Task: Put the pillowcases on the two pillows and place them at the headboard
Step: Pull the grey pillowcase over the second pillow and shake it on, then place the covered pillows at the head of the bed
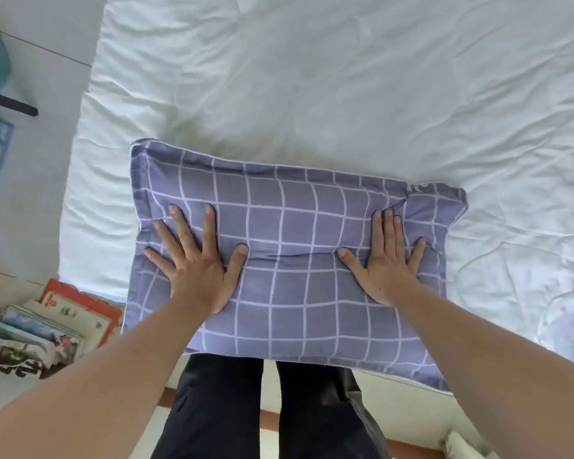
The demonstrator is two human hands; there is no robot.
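Pillow in grid pillowcase lies flat on white bed. My left hand, right hand press on top, fingers straight, gripping nothing.

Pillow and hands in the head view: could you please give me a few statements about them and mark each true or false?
1. Both hands, left hand and right hand, press flat on the pillow. True.
2. The pillow is bare. False: it wears a checked purple pillowcase.
3. The pillow lies on the floor. False: it lies on the white bed.
4. Books lie left of the bed. True.
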